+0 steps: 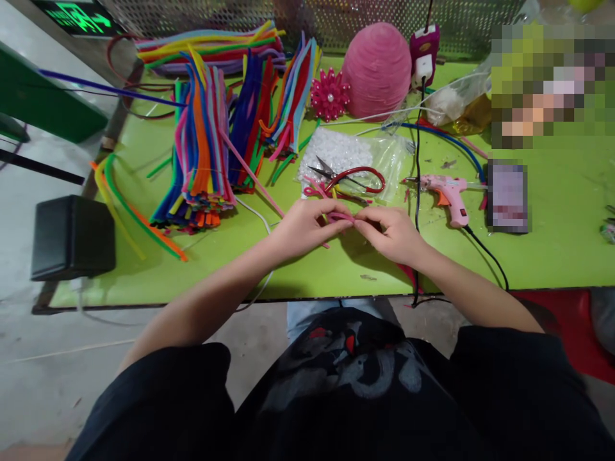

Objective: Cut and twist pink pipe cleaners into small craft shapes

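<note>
Near the front of the green table, my left hand (314,223) and my right hand (391,232) meet, fingertips almost touching. Both pinch a pink pipe cleaner (342,217) that is bent between them. A pale pink length runs from behind my left hand up toward the bundles. Just beyond my fingers lie red-handled scissors (358,179), with small pink pipe cleaner pieces (314,187) beside them. They rest against a clear bag of white beads (339,153). To the right of my right hand is a pink glue gun (446,193) with an orange trigger.
Bundles of coloured pipe cleaners (204,147) fill the left. At the back stand a pink dome (378,70), a pink flower (330,95) and a purple power strip (425,54). A black box (74,237) sits at the left edge. A black cable (418,147) crosses the table.
</note>
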Motion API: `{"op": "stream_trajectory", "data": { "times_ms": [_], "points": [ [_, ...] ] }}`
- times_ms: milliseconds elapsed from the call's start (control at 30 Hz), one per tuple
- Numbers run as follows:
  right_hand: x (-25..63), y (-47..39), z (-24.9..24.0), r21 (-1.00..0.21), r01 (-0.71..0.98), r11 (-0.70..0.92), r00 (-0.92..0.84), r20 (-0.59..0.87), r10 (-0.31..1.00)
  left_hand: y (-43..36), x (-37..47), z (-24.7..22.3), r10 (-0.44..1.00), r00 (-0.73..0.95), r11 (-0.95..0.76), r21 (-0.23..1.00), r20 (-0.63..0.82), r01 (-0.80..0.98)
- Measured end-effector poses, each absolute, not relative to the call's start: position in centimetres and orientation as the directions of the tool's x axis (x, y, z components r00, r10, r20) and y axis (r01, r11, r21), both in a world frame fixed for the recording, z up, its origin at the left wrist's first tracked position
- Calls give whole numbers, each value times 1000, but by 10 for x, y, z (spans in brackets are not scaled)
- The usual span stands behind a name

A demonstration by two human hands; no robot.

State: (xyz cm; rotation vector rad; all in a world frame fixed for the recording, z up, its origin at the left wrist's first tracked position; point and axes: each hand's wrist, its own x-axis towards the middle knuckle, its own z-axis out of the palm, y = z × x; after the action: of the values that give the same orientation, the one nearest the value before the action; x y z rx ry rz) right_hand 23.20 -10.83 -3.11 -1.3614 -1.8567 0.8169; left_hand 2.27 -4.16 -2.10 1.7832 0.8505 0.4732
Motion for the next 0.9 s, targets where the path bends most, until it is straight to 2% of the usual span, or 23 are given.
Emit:
{"op": "stream_trajectory", "data": {
  "times_ms": [100, 167, 200, 267, 367, 433, 467, 600, 700, 800, 900],
  "points": [
    [231, -107, -26, -922, 382, 55, -165, -9, 986, -44, 23, -27, 731, 669, -438, 845, 136, 306],
    [231, -106, -24, -961, 273, -37, -170, -86, 982, -45, 24, -28, 736, 640, -494, 821, 219, 287],
    [231, -106, -23, -969, 239, -64, -176, -108, 978, -46, 25, -28, 755, 625, -456, 844, 200, 281],
    [230, -107, -24, -969, 244, -43, -165, -85, 983, -46, 26, -25, 799, 599, -263, 924, 47, 279],
    [230, -108, -28, -873, 437, 216, -122, 180, 976, -45, 27, -20, 768, 600, 58, 958, -224, 282],
    [231, -108, -31, -739, 550, 389, -161, 363, 918, -43, 28, -19, 734, 610, 155, 948, -299, 278],
    [231, -109, -32, -692, 574, 438, -190, 408, 893, -43, 28, -18, 726, 612, 178, 945, -314, 274],
    [234, -108, -32, -663, 602, 445, -232, 388, 892, -46, 28, -19, 757, 595, 132, 955, -271, 266],
    [234, -109, -28, -736, 580, 349, -190, 294, 937, -50, 27, -18, 786, 589, 33, 965, -186, 260],
    [233, -110, -22, -835, 497, 235, -164, 175, 971, -52, 26, -16, 796, 580, 27, 968, -172, 250],
    [235, -109, -19, -869, 458, 185, -158, 126, 979, -49, 23, -19, 808, 577, -38, 968, -117, 249]
  ]
}}
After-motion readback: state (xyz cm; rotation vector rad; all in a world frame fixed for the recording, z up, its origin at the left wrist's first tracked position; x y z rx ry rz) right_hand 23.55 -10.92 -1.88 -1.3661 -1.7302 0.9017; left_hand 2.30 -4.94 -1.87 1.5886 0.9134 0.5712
